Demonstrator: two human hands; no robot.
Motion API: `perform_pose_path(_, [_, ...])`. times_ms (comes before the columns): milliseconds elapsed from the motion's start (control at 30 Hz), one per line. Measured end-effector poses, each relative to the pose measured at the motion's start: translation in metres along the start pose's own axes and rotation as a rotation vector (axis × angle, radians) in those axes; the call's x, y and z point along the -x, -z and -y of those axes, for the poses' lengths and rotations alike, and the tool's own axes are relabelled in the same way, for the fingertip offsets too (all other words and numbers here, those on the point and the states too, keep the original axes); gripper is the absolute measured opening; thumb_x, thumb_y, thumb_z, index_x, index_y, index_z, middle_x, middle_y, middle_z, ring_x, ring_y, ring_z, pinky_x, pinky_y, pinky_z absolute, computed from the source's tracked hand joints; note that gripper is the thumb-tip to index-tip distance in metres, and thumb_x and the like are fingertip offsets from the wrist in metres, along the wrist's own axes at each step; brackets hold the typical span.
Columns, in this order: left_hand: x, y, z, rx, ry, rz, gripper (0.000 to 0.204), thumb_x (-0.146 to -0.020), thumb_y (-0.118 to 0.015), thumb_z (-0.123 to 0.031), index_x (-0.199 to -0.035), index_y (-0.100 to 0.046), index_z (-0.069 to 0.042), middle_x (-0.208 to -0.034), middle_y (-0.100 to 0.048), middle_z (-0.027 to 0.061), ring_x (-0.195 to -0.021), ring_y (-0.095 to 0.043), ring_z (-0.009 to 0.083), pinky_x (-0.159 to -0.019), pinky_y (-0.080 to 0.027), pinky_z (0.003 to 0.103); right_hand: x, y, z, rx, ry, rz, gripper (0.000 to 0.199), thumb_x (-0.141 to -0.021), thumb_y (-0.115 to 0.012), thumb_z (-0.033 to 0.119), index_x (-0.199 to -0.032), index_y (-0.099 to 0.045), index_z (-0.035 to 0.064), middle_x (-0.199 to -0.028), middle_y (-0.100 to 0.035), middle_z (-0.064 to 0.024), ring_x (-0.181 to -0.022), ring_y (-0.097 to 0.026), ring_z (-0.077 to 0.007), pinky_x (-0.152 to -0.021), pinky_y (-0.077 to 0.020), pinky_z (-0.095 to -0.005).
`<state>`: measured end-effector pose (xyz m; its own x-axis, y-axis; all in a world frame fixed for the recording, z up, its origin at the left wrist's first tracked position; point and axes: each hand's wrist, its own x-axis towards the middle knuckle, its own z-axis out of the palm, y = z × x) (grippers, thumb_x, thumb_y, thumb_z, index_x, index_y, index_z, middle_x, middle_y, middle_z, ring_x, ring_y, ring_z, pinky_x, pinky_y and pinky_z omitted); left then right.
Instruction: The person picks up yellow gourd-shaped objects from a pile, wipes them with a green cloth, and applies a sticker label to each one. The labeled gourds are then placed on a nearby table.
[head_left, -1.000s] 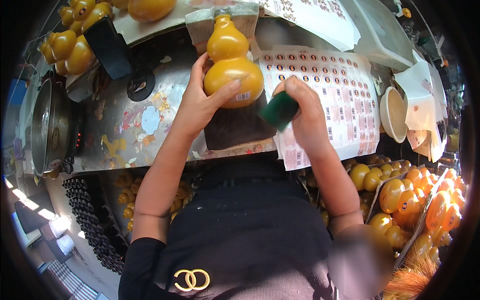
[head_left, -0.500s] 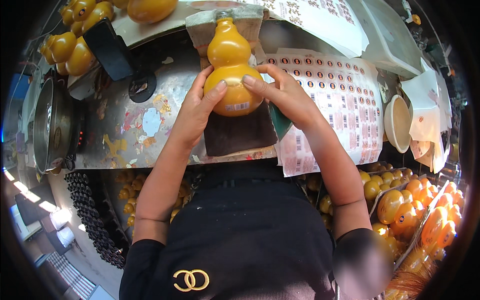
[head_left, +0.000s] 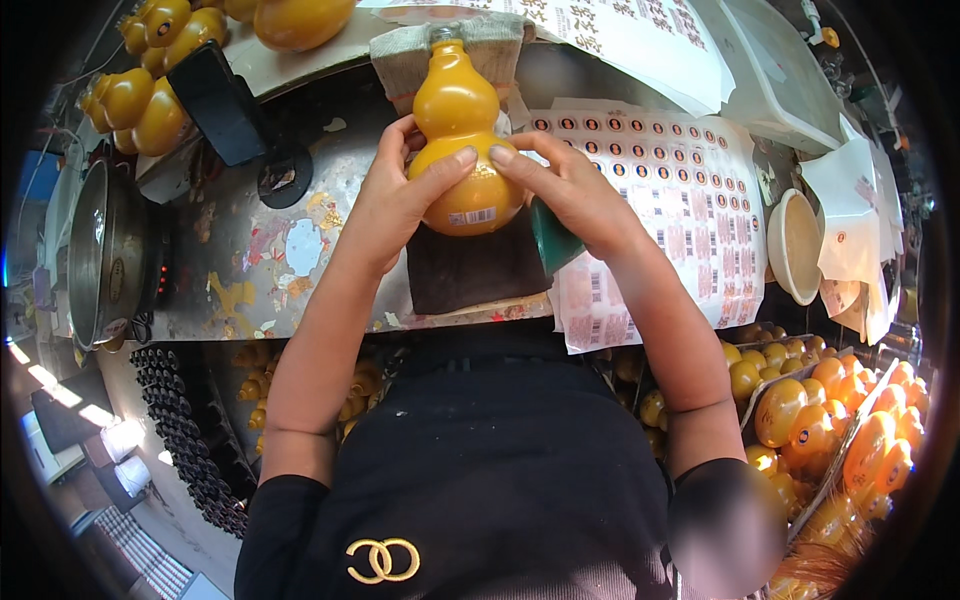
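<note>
A small white barcode label [head_left: 478, 216] sits low on the orange gourd-shaped bottle [head_left: 462, 140]; white sheets of round orange-and-black stickers [head_left: 660, 200] lie just right; white printed sheets [head_left: 640, 40] spread beyond.

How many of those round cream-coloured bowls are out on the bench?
1. The cream bowl sits at the right end of the bench, beside the sticker sheet and partly under white papers. Others may be hidden under the paper piles.
</note>
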<state>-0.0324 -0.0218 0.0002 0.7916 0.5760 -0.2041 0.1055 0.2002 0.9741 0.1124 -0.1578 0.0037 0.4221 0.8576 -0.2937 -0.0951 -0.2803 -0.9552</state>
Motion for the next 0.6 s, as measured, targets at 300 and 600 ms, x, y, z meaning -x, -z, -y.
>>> perform_pose_path(300, [0.001, 0.007, 0.001, 0.259, 0.116, -0.029, 0.050, -0.102, -0.041, -0.037, -0.136, -0.041, 0.000, -0.132, -0.050, 0.0120, -0.122, -0.048, 0.0170, -0.103, -0.039, 0.032, 0.023, 0.009, 0.034, 0.073, 0.427, 0.028, 0.021, -0.088, -0.064, 0.018, -0.103, -0.059, 0.0048, -0.093, -0.062, -0.0021, -0.083, -0.060, -0.0108, -0.075, -0.0483, -0.0249])
perform_pose_path(600, [0.015, 0.003, 0.011, 0.155, -0.023, 0.042, 0.061, -0.097, -0.053, -0.040, -0.140, -0.035, -0.001, -0.132, -0.049, 0.0113, -0.122, -0.047, 0.0173, -0.104, -0.035, 0.030, -0.019, 0.004, 0.059, 0.603, 0.591, -0.006, 0.027, -0.082, -0.064, 0.018, -0.102, -0.058, -0.0006, -0.090, -0.064, -0.0209, -0.086, -0.063, -0.0373, -0.076, -0.0490, -0.0387])
